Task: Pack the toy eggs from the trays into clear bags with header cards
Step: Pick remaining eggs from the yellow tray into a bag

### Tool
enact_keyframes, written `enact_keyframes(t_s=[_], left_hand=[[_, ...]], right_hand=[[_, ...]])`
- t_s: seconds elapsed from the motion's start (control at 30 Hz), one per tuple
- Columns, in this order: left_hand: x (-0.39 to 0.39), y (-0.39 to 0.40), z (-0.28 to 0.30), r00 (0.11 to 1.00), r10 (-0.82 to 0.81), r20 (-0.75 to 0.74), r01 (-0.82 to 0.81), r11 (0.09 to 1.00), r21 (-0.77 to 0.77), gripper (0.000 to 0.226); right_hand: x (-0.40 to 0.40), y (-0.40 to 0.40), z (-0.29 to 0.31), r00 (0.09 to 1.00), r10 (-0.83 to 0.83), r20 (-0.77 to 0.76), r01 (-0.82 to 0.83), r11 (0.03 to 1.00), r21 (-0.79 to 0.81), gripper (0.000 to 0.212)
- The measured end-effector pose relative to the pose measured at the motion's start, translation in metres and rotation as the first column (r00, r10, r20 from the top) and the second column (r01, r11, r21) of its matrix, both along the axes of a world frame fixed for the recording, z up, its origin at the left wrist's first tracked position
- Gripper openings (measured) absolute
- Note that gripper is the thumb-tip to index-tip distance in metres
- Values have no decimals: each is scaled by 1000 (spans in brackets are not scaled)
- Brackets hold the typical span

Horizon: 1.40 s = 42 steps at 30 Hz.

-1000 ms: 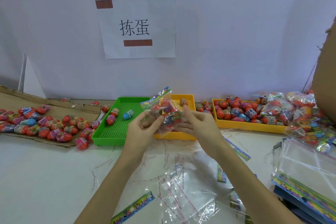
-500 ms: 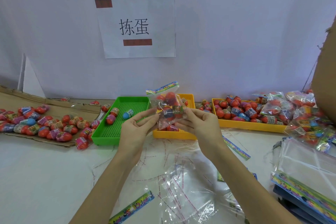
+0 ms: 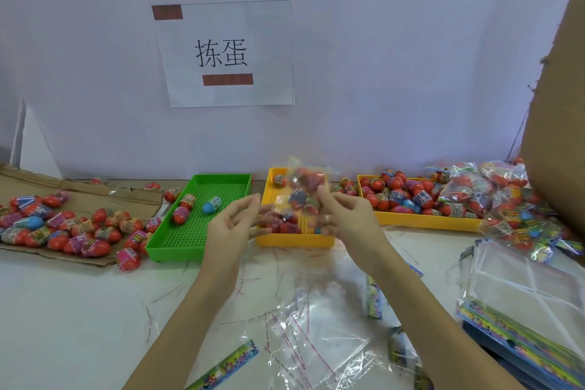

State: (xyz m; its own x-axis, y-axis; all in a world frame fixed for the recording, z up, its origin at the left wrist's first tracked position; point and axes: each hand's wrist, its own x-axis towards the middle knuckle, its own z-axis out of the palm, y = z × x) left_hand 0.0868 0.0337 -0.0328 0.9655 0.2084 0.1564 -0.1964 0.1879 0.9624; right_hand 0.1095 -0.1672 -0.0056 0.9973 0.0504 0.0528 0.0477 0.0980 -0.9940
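A clear bag of toy eggs (image 3: 302, 196), blurred by motion, hangs upright over the middle yellow tray (image 3: 294, 242). My right hand (image 3: 346, 215) pinches the bag's right edge between thumb and fingers. My left hand (image 3: 234, 225) hovers just left of the bag with its fingers loosely spread; I cannot tell whether they touch the bag's lower corner. The green tray (image 3: 190, 244) holds a few eggs, one of them blue (image 3: 211, 205). The right yellow tray (image 3: 421, 220) is full of red eggs.
Several loose eggs (image 3: 63, 228) lie on flat cardboard at the left. Filled bags (image 3: 506, 199) pile up at the right beside a tall cardboard box (image 3: 557, 136). Empty header-card bags (image 3: 522, 301) are stacked at the lower right. Loose clear bags (image 3: 316, 342) and a header card (image 3: 228, 367) lie in front.
The bag has risen and turned more upright in my right hand. My left hand has drawn back from it to the left, its fingers opening.
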Motion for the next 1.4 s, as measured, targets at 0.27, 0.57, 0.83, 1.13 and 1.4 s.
enact_keyframes(t_s=[0.27, 0.57, 0.83, 1.13, 1.4], left_hand=[[-10, -4, 6, 979, -196, 48, 159, 896, 416, 17], [-21, -26, -14, 807, -586, -74, 366, 398, 841, 44], [-28, -59, -24, 864, -487, 125, -23, 210, 977, 57], [-26, -63, -30, 913, -342, 224, -88, 372, 924, 17], [-16, -45, -14, 991, -94, 99, 38, 886, 463, 18]], right_hand=[[17, -53, 17, 864, -495, -92, 447, 671, 591, 53], [14, -21, -2, 960, -280, 4, 278, 956, 94, 19], [12, -16, -5, 972, -219, 87, 226, 970, -89, 18], [13, -17, -8, 986, -140, 87, 154, 969, -191, 20], [6, -18, 2, 949, 269, 163, -217, 935, -280, 35]])
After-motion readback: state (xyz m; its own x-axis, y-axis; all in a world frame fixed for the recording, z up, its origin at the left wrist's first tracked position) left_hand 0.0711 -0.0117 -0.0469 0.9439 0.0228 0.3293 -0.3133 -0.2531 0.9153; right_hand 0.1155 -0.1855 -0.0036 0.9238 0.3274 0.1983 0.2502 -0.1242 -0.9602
